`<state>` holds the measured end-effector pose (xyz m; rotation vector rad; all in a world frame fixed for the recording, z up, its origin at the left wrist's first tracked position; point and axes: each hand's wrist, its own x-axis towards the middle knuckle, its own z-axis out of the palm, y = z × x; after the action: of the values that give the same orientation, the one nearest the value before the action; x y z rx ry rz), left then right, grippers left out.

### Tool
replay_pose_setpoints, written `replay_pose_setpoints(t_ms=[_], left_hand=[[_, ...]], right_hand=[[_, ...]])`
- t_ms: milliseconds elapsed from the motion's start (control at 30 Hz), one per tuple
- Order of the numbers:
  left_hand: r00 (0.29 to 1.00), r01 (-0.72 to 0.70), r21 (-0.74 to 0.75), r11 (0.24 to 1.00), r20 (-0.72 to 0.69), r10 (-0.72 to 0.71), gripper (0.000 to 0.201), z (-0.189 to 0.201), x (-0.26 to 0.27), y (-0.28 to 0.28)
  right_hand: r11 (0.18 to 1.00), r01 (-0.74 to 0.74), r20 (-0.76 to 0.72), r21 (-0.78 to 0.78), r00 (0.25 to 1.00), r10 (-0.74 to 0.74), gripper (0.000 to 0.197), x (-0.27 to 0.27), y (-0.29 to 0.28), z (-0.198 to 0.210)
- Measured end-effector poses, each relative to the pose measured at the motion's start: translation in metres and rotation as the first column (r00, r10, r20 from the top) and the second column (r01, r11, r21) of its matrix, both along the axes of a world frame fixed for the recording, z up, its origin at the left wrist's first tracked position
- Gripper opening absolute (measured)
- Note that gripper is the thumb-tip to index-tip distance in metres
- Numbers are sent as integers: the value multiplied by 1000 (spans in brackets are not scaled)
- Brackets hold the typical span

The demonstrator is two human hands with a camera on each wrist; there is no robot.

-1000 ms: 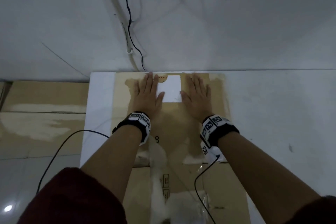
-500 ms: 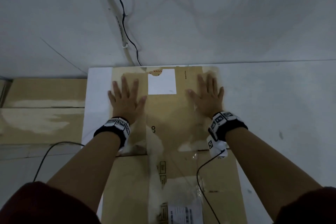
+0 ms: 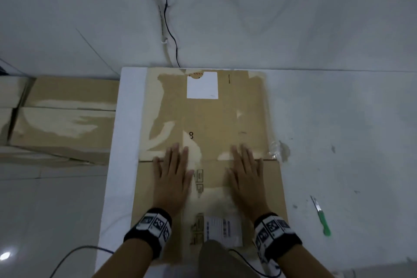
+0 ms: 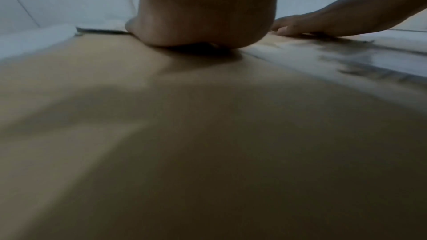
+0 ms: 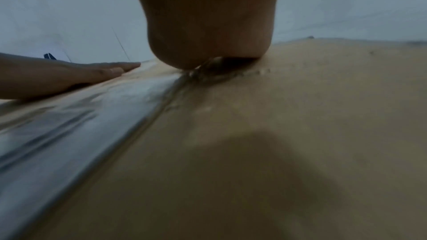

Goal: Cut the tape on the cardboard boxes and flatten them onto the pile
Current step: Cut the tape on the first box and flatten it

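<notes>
Both hands lay flat with fingers straight in the head view, my left hand point(image 3: 172, 178) and right hand point(image 3: 246, 179) pressing side by side, apart, on the flattened cardboard box point(image 3: 207, 119) at the frame's centre. I judged this box cut and nearly flat, fingertips reaching its crosswise fold. It lay on a white board point(image 3: 126, 124); whether earlier boxes sat beneath, I could not tell. At the left edge, more boxes point(image 3: 63, 117) looked unflattened, so work remained. Only this view showed the green-handled cutter point(image 3: 321, 216) lying unheld at lower right. From the left wrist view I saw the palm heel planted on cardboard and glossy tape point(image 4: 346, 57) at upper right, fingers hidden. From the right wrist view the tape point(image 5: 80, 121) ran diagonally at left, its end crumpled under my palm.
</notes>
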<state>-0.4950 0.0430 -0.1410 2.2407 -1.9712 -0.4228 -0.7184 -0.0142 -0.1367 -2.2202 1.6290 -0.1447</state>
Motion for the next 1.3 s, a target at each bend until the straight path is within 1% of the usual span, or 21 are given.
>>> replay_pose_setpoints(t_ms=[100, 167, 267, 333, 400, 500, 600, 700, 800, 833, 867, 900, 967, 1000, 1067, 1133, 1200, 1233, 1267, 1300], left_hand=[[999, -24, 3, 1000, 23, 24, 60, 0, -10, 17], [999, -26, 14, 1000, 21, 26, 60, -2, -10, 18], [1000, -18, 27, 999, 14, 18, 61, -1, -8, 15], [1000, -1, 22, 1000, 14, 0, 62, 1, -6, 16], [1000, 5, 5, 1000, -7, -5, 63, 3, -7, 25], [999, -36, -7, 999, -24, 36, 62, 2, -14, 57], [995, -98, -12, 995, -13, 98, 62, -2, -18, 90], [984, -178, -7, 984, -16, 178, 64, -2, -17, 95], [979, -193, -13, 981, -71, 192, 65, 1, -16, 91], [971, -220, -2, 976, -93, 219, 65, 2, -17, 91], [954, -277, 12, 961, -119, 277, 65, 1, -16, 91], [920, -365, 32, 931, -140, 365, 65, 1, -15, 90], [823, -538, 53, 841, -182, 538, 66, 1, -12, 84], [786, -583, 64, 810, -207, 582, 68, 1, -12, 82], [741, -625, 89, 776, -247, 625, 73, 10, -12, 77], [703, -632, 130, 764, -319, 636, 85, 23, -11, 73], [664, -673, 142, 726, -318, 677, 89, 35, 0, 70], [618, -706, 194, 682, -302, 726, 90, 42, 8, 66], [587, -699, 290, 654, -289, 756, 96, 42, 20, 63], [576, -673, 371, 641, -282, 768, 102, 45, 31, 60]], right_hand=[[999, -6, -60, -51, 998, 3, 59, -2, 15, -2], [999, 6, -64, -53, 998, -9, 60, -2, 15, -4], [999, -10, -48, -30, 999, 9, 60, -4, 12, -3], [999, -38, -11, -6, 999, 38, 61, -9, 12, -1], [1000, -21, 20, 3, 1000, 21, 60, -16, 21, -3], [998, 47, -2, -41, 999, -47, 59, -30, 57, -6], [994, 74, 24, -82, 997, -72, 57, -47, 90, -6], [985, 118, 36, -125, 993, -114, 55, -53, 100, -6], [983, 130, 42, -133, 991, -126, 54, -50, 98, -7], [983, 124, 43, -138, 992, -120, 54, -50, 98, -8], [981, 133, 38, -145, 991, -128, 54, -51, 98, -10], [975, 170, 33, -144, 985, -167, 55, -52, 98, -13], [936, 335, 44, -106, 942, -332, 59, -51, 96, -16], [905, 418, 61, -83, 908, -414, 63, -49, 96, -15], [849, 527, 122, -40, 846, -519, 68, -44, 92, -11], [801, 597, 208, 37, 780, -590, 72, -41, 85, -1], [744, 660, 255, 106, 705, -662, 75, -44, 74, 10], [715, 685, 254, 144, 672, -695, 78, -48, 68, 15], [694, 698, 247, 178, 651, -718, 80, -55, 62, 19], [682, 698, 245, 218, 637, -731, 78, -64, 56, 23]])
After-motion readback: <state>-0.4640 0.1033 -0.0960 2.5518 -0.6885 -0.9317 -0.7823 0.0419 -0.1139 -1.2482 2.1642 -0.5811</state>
